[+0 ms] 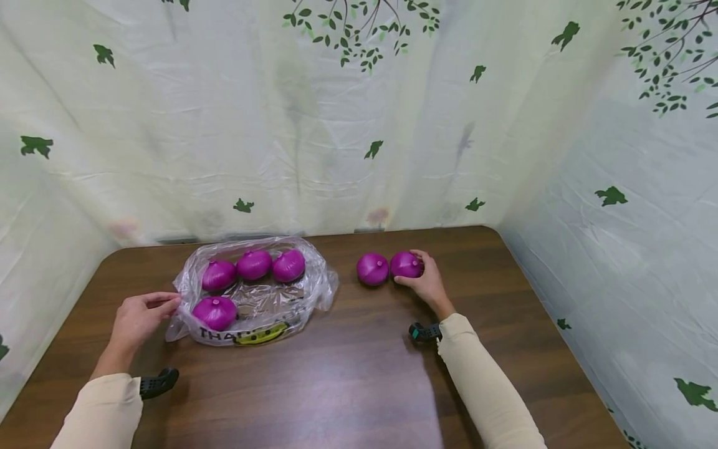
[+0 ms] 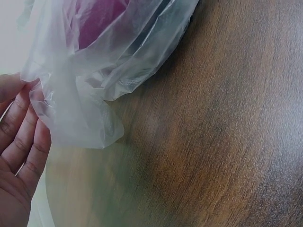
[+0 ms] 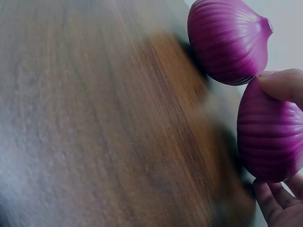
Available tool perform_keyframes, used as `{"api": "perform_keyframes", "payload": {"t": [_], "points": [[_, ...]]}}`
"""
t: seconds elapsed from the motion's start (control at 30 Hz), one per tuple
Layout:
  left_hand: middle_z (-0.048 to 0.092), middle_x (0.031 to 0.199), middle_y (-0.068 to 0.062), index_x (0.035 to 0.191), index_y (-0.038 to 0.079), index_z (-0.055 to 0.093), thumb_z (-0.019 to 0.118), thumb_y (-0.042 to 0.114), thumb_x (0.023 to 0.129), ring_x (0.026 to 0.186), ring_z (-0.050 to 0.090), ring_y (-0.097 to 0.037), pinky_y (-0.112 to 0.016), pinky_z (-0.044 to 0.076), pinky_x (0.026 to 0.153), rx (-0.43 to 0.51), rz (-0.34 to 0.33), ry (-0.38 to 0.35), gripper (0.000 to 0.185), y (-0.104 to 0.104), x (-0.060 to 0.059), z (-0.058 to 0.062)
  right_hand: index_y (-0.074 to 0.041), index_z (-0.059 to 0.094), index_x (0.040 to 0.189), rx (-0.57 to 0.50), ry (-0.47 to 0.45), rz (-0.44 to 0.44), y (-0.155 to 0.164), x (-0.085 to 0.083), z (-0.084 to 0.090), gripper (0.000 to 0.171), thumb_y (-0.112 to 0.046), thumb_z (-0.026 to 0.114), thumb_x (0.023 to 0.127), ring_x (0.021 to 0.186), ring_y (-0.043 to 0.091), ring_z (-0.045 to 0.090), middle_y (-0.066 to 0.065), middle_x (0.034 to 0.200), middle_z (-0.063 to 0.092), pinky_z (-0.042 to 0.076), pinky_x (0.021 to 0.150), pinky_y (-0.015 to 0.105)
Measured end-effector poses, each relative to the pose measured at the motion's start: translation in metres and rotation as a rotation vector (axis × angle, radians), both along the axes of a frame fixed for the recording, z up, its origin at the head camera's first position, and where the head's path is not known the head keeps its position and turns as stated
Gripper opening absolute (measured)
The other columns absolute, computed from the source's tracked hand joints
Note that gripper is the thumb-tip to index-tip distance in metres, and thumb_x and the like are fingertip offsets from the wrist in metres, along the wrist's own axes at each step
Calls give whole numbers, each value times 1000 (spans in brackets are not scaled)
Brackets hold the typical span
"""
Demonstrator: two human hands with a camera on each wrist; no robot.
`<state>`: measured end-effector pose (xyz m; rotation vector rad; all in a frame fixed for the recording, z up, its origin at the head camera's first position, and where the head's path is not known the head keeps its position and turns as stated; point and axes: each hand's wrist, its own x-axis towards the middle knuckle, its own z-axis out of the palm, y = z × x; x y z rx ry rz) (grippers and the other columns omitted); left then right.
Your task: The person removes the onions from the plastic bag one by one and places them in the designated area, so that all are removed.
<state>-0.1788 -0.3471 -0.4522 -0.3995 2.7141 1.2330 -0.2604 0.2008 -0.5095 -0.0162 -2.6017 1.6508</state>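
Right hand (image 1: 427, 282): fingers (image 3: 283, 85) curled round an onion (image 1: 406, 264) on the counter (image 1: 359, 380), right of centre; second onion (image 1: 373, 269) just beside it on the left. Left hand (image 1: 140, 317): fingers (image 2: 28, 142) pinching the edge of a clear bag (image 1: 255, 299). Bag: lies left on the counter, four onions inside, three in a back row (image 1: 254, 265), one in front (image 1: 215, 312)

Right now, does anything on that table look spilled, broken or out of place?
Nothing stands out. Four purple onions sit in the clear plastic bag, whose edge the left hand pinches. Two more lie outside it on the table; the right hand grips one onion.
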Motion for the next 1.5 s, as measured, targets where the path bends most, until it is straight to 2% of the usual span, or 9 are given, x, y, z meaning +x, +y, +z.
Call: {"api": "perform_keyframes", "payload": {"t": [0.17, 0.4, 0.93, 1.1, 1.27, 1.5], "points": [[62, 112, -26, 125, -9, 57, 56, 41, 96, 100, 57, -38, -37, 47, 74, -12, -9, 12, 57, 1, 0, 1, -7, 43, 138, 9, -3, -14, -1, 2, 0, 78, -16, 84, 73, 126, 36, 42, 20, 136, 44, 36, 103, 52], [63, 112, -27, 125, -9, 57, 55, 42, 97, 101, 57, -39, -41, 48, 76, -14, -9, 19, 58, 2, 0, 1, -9, 42, 139, -3, -30, -25, -3, 3, 0, 78, -18, 84, 74, 127, 35, 42, 19, 136, 43, 37, 103, 52], [64, 108, -25, 123, -9, 58, 56, 38, 97, 98, 58, -38, -30, 47, 69, -36, -13, 26, 54, 0, 1, 2, -10, 40, 141, -34, -49, -15, -4, 3, -1, 81, -15, 84, 73, 128, 35, 40, 19, 138, 40, 35, 104, 52], [64, 109, -25, 124, -9, 58, 56, 40, 97, 99, 58, -39, -34, 48, 72, -30, -12, 27, 55, 0, 1, 1, -8, 38, 142, -48, -41, 2, -3, 3, 0, 82, -13, 84, 74, 126, 35, 42, 18, 138, 41, 37, 103, 52], [62, 112, -27, 125, -9, 57, 55, 42, 97, 102, 57, -41, -43, 49, 77, -13, -7, 22, 58, 1, 1, 2, -5, 36, 143, -58, -36, 18, -1, 3, 3, 82, -11, 82, 75, 124, 35, 42, 19, 138, 41, 38, 101, 51], [60, 115, -29, 126, -9, 56, 55, 41, 97, 103, 55, -41, -47, 49, 80, -8, -1, 15, 58, 1, 2, 3, -3, 37, 143, -89, -17, 7, -2, 1, 13, 84, -7, 83, 72, 121, 37, 43, 22, 139, 41, 37, 101, 51]]}}
